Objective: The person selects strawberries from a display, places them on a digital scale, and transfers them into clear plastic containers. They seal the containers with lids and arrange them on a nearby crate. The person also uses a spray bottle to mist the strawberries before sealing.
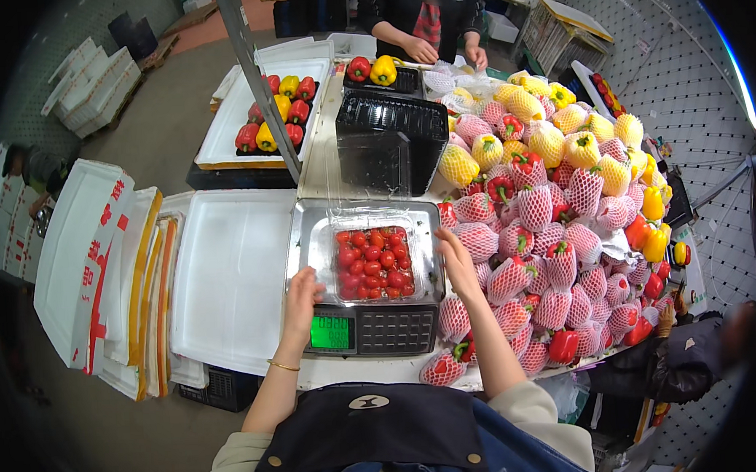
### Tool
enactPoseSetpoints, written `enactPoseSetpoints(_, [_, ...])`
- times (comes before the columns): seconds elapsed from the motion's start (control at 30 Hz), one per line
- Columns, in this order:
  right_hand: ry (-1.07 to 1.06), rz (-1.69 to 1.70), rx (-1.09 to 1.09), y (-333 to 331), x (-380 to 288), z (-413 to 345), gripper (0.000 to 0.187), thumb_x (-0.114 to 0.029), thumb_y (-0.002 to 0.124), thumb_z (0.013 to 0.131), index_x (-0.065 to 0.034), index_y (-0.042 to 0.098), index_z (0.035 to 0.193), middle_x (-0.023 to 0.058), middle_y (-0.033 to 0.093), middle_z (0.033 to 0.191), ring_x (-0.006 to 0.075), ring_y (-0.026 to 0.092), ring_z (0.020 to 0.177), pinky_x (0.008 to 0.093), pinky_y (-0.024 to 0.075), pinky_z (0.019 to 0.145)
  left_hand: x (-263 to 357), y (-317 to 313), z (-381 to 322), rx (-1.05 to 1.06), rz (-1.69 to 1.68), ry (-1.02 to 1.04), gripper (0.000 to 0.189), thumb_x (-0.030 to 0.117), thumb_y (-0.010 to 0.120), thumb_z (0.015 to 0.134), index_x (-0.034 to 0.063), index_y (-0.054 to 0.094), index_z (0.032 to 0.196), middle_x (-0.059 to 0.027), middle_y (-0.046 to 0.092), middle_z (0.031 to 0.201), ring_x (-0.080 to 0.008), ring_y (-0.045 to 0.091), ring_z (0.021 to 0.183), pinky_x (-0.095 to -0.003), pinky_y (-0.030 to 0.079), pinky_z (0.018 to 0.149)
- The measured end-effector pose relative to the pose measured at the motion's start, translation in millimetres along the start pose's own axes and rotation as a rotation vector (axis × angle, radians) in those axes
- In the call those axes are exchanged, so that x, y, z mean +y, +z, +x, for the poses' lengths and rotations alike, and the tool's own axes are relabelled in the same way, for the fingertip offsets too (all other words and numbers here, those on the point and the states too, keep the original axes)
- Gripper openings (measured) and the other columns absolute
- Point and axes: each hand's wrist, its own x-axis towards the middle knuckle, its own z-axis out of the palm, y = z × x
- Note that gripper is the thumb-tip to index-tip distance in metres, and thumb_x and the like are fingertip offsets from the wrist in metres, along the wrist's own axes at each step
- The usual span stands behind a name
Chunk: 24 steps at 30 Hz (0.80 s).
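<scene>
A clear plastic clamshell (421,281) full of red cherry tomatoes (374,261) sits on the steel pan (429,215) of a digital weighing scale (396,330). Its transparent lid (375,166) stands raised at the far side, in front of stacked black plastic trays (392,115). My left hand (302,302) hovers by the pan's left edge, holding nothing. On the other side, my right hand (458,261) is also empty, its fingers spread between the pan and the peppers. Green light fills the scale's display (331,333).
Netted red and yellow bell peppers (542,229) are heaped at right. A white foam box (234,274) lies at left, beside stacked foam boxes (94,267). A metal post (260,83) rises behind. Co-workers' hands (422,49) are across the table, and another person's sleeve (649,363) is at right.
</scene>
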Motion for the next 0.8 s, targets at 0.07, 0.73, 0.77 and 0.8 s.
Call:
enactPoseSetpoints(0.07, [-0.02, -0.056, -0.083, 14.9, 3.4, 32.3, 0.06, -0.027, 0.055, 0.097, 0.0037, 0.036, 0.145, 0.0169, 0.058, 0.132, 0.0222, 0.06, 0.109, 0.0321, 0.0474, 0.092, -3.5, 5.8, -6.5, -0.117, 0.29, -0.099, 0.051, 0.039, 0.058, 0.097, -0.0022, 0.048, 0.125, -0.0126, 0.058, 0.115, -0.0159, 0.064, 0.085, -0.0291, 0.05, 0.073])
enactPoseSetpoints(0.73, [0.159, 0.858, -0.643, 110.5, -92.4, -44.1, 0.083, -0.004, 0.046, 0.082, -0.0219, 0.012, 0.156, 0.0208, 0.036, 0.152, 0.0318, 0.052, 0.126, 0.0422, 0.0442, 0.104, 15.9, -48.3, -119.5, 0.273, -0.266, -0.011, 0.018, 0.023, 0.041, 0.102, 0.0103, 0.047, 0.113, -0.0119, 0.055, 0.118, -0.0207, 0.061, 0.099, -0.0358, 0.06, 0.07])
enactPoseSetpoints(0.77, [0.141, 0.869, -0.735, 117.6, -100.4, -59.6, 0.091, -0.014, 0.053, 0.071, -0.0172, 0.018, 0.155, 0.0166, 0.027, 0.157, 0.0307, 0.04, 0.136, 0.0444, 0.0344, 0.112, 21.3, -61.3, -138.0, 0.27, -0.299, 0.014, 0.022, 0.026, 0.041, 0.102, 0.0109, 0.046, 0.117, -0.0124, 0.054, 0.12, -0.0216, 0.061, 0.1, -0.0362, 0.06, 0.07])
enactPoseSetpoints(0.8, [0.121, 0.895, -0.827, 125.3, -106.1, -76.7, 0.088, -0.018, 0.053, 0.069, -0.0122, 0.026, 0.152, 0.016, 0.026, 0.158, 0.0301, 0.038, 0.138, 0.0447, 0.0313, 0.113, 26.2, -75.5, -158.1, 0.278, -0.336, 0.005, 0.025, 0.029, 0.041, 0.102, 0.0116, 0.046, 0.12, -0.0129, 0.053, 0.122, -0.0225, 0.06, 0.101, -0.0366, 0.06, 0.069])
